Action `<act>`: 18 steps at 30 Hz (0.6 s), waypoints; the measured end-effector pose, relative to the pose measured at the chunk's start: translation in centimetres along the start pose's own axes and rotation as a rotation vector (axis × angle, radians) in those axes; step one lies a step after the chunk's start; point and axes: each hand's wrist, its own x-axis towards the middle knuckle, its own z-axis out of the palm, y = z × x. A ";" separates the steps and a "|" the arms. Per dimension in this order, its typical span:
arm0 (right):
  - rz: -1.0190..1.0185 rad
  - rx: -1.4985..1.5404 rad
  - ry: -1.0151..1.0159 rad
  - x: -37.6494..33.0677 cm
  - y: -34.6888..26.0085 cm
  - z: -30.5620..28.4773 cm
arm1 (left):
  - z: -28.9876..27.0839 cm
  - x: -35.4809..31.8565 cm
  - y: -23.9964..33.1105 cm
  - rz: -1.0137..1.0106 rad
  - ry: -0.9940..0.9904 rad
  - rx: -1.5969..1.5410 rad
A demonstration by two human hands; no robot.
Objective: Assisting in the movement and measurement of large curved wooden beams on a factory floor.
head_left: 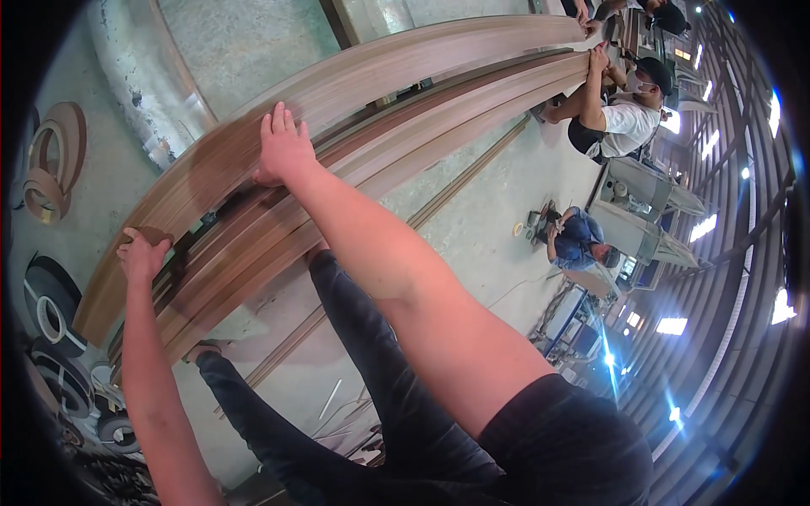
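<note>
A long brown wood-grain board [405,72] lies on top of a stack of similar long boards [278,228], running from lower left to upper right. My right hand [283,148] rests flat on the top board's face, fingers spread. My left hand [142,255] grips the near edge of the top board close to its left end, thumb curled over it. At the far end another person's hand [597,59] holds the same stack.
A seated person in a white shirt [629,122] is at the far end. Another person in blue [578,240] crouches on the concrete floor [472,228]. Rolls of edge banding [55,160] lie at left, more rolls [59,363] at lower left. Thin strips [456,181] lie on the floor.
</note>
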 end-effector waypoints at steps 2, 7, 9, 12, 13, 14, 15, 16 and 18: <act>-0.005 -0.002 0.017 0.0 0.0 -0.1 | 0.0 0.0 0.1 -0.019 0.001 0.006; -0.017 -0.015 0.010 0.0 0.1 0.0 | 0.0 0.0 0.2 -0.025 -0.010 -0.002; -0.012 -0.018 -0.007 0.1 0.1 0.0 | 0.0 -0.1 0.3 -0.026 -0.009 -0.003; -0.008 -0.014 -0.006 0.2 0.1 0.1 | 0.0 -0.1 0.3 -0.029 -0.001 0.000; -0.010 -0.018 0.013 0.2 0.1 0.1 | 0.0 -0.2 0.3 -0.028 -0.005 0.000; -0.013 -0.020 0.008 0.1 0.1 0.0 | 0.0 -0.1 0.3 -0.027 0.004 0.011; -0.010 -0.030 -0.016 0.1 0.1 -0.1 | 0.1 -0.1 0.2 -0.027 -0.009 0.000; -0.017 -0.023 0.004 0.0 0.0 -0.1 | 0.1 -0.1 0.2 -0.023 -0.005 0.002; -0.007 -0.014 -0.027 -0.2 -0.1 -0.4 | 0.3 0.0 0.1 -0.021 0.000 0.001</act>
